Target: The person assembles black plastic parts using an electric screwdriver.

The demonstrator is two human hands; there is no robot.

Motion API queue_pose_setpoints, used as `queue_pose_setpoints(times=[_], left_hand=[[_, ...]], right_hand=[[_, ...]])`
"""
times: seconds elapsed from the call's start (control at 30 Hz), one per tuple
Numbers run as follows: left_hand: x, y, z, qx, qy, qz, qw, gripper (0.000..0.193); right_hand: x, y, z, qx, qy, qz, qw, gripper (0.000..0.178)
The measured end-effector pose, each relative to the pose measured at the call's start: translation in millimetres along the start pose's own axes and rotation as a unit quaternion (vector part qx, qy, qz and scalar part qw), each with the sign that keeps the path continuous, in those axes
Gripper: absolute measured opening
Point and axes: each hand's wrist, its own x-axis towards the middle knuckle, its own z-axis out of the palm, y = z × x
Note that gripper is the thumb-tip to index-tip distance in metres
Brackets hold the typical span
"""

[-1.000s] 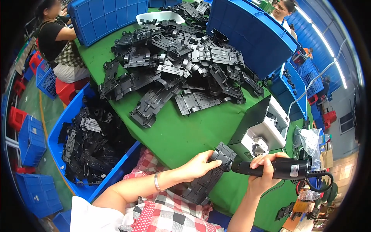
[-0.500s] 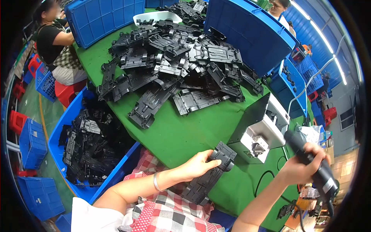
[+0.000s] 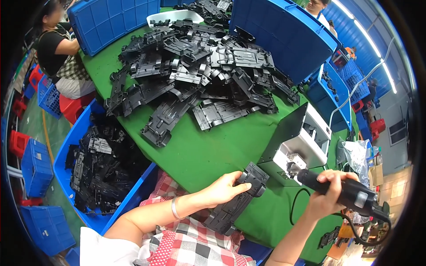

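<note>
My left hand (image 3: 228,188) grips the upper end of a black plastic toy car chassis (image 3: 235,205), thumb on top, holding it tilted over my lap at the table's edge. In my right hand (image 3: 330,195) is a black corded electric screwdriver (image 3: 346,193), fingers wrapped round its body. Its front end points left and meets the small metal outlet on the front of a silver and black box-shaped screw feeder (image 3: 299,148). Whether the tip touches that outlet I cannot tell. The screwdriver's cable loops down on the right.
A heap of black chassis (image 3: 199,75) covers the far part of the green table (image 3: 208,155). Left of me stands a blue bin (image 3: 128,201) full of black parts. Large blue crates (image 3: 284,40) rise behind the heap. A person (image 3: 57,48) sits at far left; another stands far right.
My right hand has brought the screwdriver left and turned it flatter, its front end now at the feeder's outlet. My left hand still holds the chassis in nearly the same place.
</note>
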Motion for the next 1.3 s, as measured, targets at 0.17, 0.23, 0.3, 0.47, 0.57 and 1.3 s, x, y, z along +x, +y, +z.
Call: queue_pose_setpoints(times=[0.17,0.23,0.3,0.47,0.57,1.3], left_hand=[[-4.6,-2.6,1.5,-0.026,0.009,0.002,1.0,0.031],[-2.0,-5.6,1.3,-0.034,0.016,0.013,0.999,0.028],[-1.8,-6.4,2.1,-0.02,0.015,0.01,1.0,0.028],[-1.2,-5.0,0.2,-0.01,0.01,0.008,1.0,0.031],[-1.0,-4.2,-0.2,-0.011,0.012,0.008,1.0,0.029],[-1.0,-6.1,2.9,0.005,0.008,0.053,0.999,0.032]], right_hand=[[10.4,5.4,4.8,-0.006,-0.054,0.094,0.994,0.028],[12.5,5.1,-0.8,0.037,-0.057,0.148,0.987,0.027],[-0.1,4.9,-5.7,0.067,-0.042,0.163,0.983,0.027],[-32.2,-10.2,4.9,0.123,-0.046,0.183,0.974,0.026],[-37.8,-7.0,5.6,0.139,-0.052,0.17,0.974,0.032],[-61.7,-2.3,6.4,0.149,-0.142,0.129,0.97,0.028]])
